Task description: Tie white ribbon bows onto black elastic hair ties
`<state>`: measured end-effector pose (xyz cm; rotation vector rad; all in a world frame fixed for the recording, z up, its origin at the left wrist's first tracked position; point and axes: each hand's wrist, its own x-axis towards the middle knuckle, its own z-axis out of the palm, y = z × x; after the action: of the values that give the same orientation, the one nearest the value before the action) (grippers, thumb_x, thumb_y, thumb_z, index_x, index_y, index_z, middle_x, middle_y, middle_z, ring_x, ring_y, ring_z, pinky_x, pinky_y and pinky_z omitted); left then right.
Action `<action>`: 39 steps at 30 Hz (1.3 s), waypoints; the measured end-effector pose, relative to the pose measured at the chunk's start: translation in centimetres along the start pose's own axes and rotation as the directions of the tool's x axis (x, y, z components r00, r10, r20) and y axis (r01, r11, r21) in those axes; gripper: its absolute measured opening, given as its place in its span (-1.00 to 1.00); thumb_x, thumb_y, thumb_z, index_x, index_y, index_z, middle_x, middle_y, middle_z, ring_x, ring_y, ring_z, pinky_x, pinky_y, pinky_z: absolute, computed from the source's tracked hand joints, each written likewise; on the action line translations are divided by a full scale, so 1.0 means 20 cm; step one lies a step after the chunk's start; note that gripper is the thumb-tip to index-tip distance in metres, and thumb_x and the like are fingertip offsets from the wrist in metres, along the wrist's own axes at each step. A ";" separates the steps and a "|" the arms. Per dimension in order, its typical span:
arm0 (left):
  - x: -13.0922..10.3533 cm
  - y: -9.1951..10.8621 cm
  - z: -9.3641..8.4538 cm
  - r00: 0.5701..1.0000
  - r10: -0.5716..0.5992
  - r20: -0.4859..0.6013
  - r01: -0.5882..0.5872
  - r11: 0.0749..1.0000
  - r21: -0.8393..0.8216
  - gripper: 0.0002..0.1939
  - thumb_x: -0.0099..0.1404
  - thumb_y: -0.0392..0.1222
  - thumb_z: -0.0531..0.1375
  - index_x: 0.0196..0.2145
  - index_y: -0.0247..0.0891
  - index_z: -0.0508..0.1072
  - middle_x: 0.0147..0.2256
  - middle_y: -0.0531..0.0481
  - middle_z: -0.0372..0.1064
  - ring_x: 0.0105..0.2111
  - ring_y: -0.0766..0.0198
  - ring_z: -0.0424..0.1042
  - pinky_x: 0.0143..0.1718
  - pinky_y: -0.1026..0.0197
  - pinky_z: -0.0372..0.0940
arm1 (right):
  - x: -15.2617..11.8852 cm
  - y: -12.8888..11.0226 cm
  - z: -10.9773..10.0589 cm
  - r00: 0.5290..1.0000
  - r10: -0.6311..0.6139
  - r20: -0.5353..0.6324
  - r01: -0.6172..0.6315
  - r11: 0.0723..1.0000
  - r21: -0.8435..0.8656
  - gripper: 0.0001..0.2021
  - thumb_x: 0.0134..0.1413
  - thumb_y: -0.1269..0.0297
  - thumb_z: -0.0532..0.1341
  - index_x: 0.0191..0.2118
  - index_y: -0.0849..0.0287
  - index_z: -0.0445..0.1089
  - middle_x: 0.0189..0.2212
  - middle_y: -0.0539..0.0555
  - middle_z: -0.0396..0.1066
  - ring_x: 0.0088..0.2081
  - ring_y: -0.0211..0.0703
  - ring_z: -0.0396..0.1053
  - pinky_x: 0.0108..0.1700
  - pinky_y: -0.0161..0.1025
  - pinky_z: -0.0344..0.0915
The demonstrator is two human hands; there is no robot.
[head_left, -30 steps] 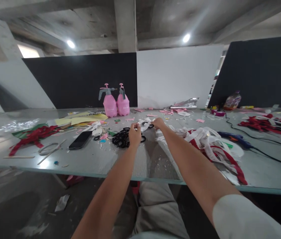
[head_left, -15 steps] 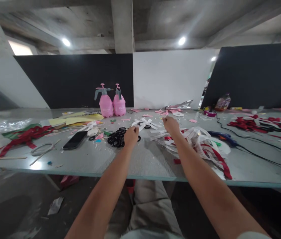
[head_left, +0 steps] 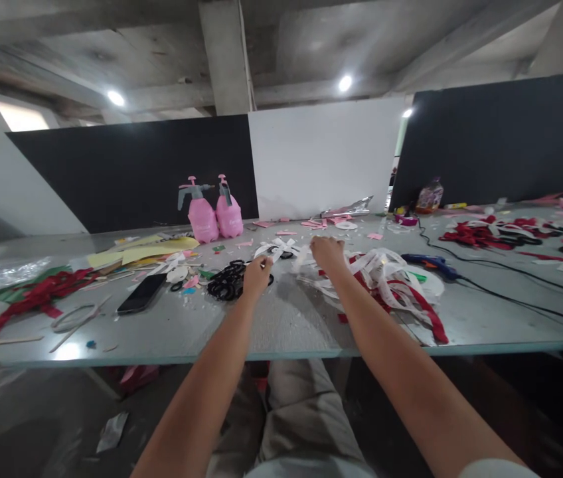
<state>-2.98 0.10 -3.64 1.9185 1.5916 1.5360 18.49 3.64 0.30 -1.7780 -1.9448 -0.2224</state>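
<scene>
Across the worktop (head_left: 281, 332), white bow (head_left: 281, 246) looked tied, black elastics (head_left: 225, 282) waited; left hand (head_left: 256, 275), right hand (head_left: 330, 254): grip I couldn't tell.

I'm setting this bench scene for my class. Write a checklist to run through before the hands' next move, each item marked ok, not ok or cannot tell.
1. Left hand and right hand both in view: ok.
2. White bow close to the left hand: ok, it lies just beyond it.
3. Something held in the right hand: cannot tell, its fingertips are unclear.
4. Black bands laid out singly: not ok, they are piled up.
5. Ribbon heap untangled: not ok, red and white strips lie jumbled.
6. Blue glue gun cool: cannot tell, though neither hand touches it.
</scene>
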 end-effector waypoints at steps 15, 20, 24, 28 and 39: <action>-0.01 0.01 0.00 0.994 0.056 0.096 -0.062 0.996 0.067 -0.76 0.30 -0.13 0.03 -0.21 -0.22 0.45 -0.40 -0.01 0.44 -0.41 0.29 0.38 -0.31 0.26 0.21 | -0.07 -0.22 0.06 0.840 -0.538 0.071 0.524 0.838 0.153 -0.67 0.28 0.13 -0.03 -0.07 0.13 0.40 -0.14 0.11 0.45 -0.11 -0.18 0.38 -0.17 -0.35 0.16; -0.01 0.01 -0.02 0.998 -0.027 -0.059 0.038 0.978 0.206 -0.73 0.32 -0.06 0.01 -0.26 -0.20 0.44 -0.39 -0.05 0.44 -0.39 0.22 0.39 -0.29 0.23 0.20 | -0.07 -0.20 0.08 0.884 -0.466 0.027 0.457 0.876 0.153 -0.68 0.29 0.14 -0.04 -0.11 0.11 0.42 -0.15 0.11 0.43 -0.12 -0.18 0.36 -0.19 -0.35 0.14; 0.00 0.01 -0.03 0.982 -0.041 -0.183 0.074 0.981 0.177 -0.77 0.30 -0.14 0.01 -0.22 -0.21 0.43 -0.30 -0.10 0.44 -0.26 0.15 0.41 -0.20 0.18 0.23 | -0.06 -0.18 0.10 0.907 -0.419 0.048 0.408 0.901 0.146 -0.71 0.27 0.18 0.00 -0.13 0.13 0.44 -0.18 0.13 0.42 -0.14 -0.18 0.36 -0.19 -0.35 0.14; 0.00 0.04 -0.05 0.936 0.161 -0.312 -0.134 0.985 0.107 -0.68 0.22 -0.22 0.10 -0.05 -0.24 0.36 -0.08 -0.12 0.38 -0.09 0.18 0.35 -0.02 0.14 0.21 | -0.06 -0.18 0.09 0.901 -0.433 0.031 0.421 0.889 0.177 -0.70 0.27 0.15 0.00 -0.11 0.10 0.43 -0.18 0.11 0.43 -0.14 -0.18 0.36 -0.20 -0.35 0.13; -0.01 0.02 -0.01 0.981 0.157 0.113 -0.163 0.986 0.045 -0.75 0.26 -0.08 0.11 -0.18 -0.19 0.48 -0.25 -0.04 0.48 -0.29 0.26 0.43 -0.22 0.24 0.28 | -0.09 -0.25 0.09 0.851 -0.510 0.123 0.491 0.857 0.155 -0.70 0.23 0.18 0.01 -0.10 0.14 0.42 -0.21 0.14 0.47 -0.17 -0.13 0.39 -0.21 -0.33 0.14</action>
<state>-2.84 -0.18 -3.41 2.1674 1.4800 1.4314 13.33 2.05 -1.02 -1.2094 -2.4617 -0.1349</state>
